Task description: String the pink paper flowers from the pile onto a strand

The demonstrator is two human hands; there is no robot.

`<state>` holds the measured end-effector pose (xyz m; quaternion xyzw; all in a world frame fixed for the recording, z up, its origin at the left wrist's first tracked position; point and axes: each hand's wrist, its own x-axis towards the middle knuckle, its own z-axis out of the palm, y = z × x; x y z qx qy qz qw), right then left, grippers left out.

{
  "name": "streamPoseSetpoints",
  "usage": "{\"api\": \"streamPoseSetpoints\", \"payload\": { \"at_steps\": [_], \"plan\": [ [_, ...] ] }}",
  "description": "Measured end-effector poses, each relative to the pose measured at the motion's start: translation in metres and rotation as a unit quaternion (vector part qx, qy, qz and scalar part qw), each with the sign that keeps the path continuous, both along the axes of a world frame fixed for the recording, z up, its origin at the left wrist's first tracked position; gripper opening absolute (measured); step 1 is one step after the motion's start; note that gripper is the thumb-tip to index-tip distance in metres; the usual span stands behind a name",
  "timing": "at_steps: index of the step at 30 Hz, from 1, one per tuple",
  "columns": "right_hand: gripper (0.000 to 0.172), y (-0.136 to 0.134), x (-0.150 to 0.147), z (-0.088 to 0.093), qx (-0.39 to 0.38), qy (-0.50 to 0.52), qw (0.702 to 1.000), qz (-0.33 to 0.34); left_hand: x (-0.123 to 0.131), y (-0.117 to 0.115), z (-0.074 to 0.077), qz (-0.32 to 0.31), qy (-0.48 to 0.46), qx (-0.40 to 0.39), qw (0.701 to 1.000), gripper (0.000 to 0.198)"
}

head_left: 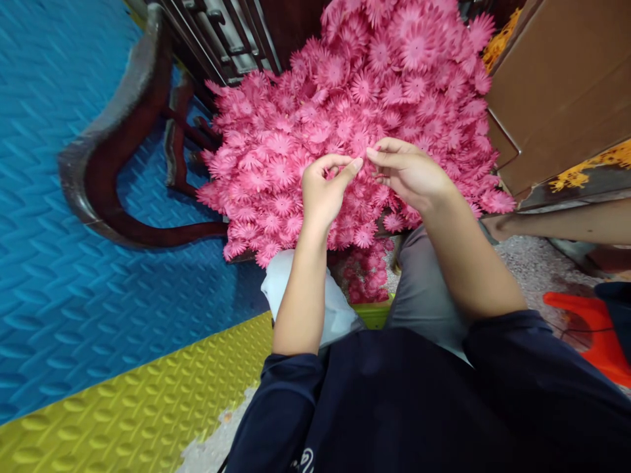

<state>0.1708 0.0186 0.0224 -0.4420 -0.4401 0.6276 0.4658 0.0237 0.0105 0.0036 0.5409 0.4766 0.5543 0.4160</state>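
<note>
A big heap of pink paper flowers (345,105) fills the upper middle of the head view. Both hands are raised over its near side, fingertips almost meeting. My left hand (325,190) has its fingers curled and thumb pinched toward the forefinger. My right hand (407,172) is also pinched, fingers pressed together. Between the two sets of fingertips sits a pink flower piece (363,159), hard to tell apart from the heap behind it. More pink flowers (367,276) lie lower down between my arms.
Blue foam floor mat (73,197) on the left, a yellow mat (138,407) nearer me. A dark wooden chair frame (113,164) stands at the heap's left. A brown cardboard box (557,85) is at the right, a red stool (591,328) below it. Another person's arm (566,223) reaches in from the right.
</note>
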Motion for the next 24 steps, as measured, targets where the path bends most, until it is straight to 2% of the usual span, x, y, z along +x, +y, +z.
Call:
{"api": "streamPoseSetpoints", "payload": {
  "at_steps": [6, 10, 13, 19, 24],
  "plan": [
    [0.032, 0.002, 0.000, -0.004, 0.021, -0.023, 0.999, 0.026, -0.004, 0.008, -0.012, 0.014, -0.040, 0.019, 0.999, 0.017],
    [0.033, 0.001, -0.005, -0.007, 0.042, -0.027, 0.999, 0.014, -0.008, 0.010, -0.016, 0.001, -0.062, -0.023, 0.998, 0.027],
    [0.031, 0.001, -0.005, -0.006, 0.042, -0.025, 0.999, 0.004, -0.008, 0.008, -0.014, -0.015, -0.075, -0.036, 0.996, 0.031],
    [0.020, 0.004, 0.014, 0.007, 0.077, -0.057, 0.995, 0.005, 0.001, 0.000, -0.006, -0.043, -0.065, -0.003, 0.997, 0.045],
    [0.013, 0.004, 0.018, 0.011, 0.084, -0.060, 0.994, -0.030, 0.006, -0.003, -0.002, -0.050, -0.046, -0.001, 0.998, 0.052]
  ]
}}
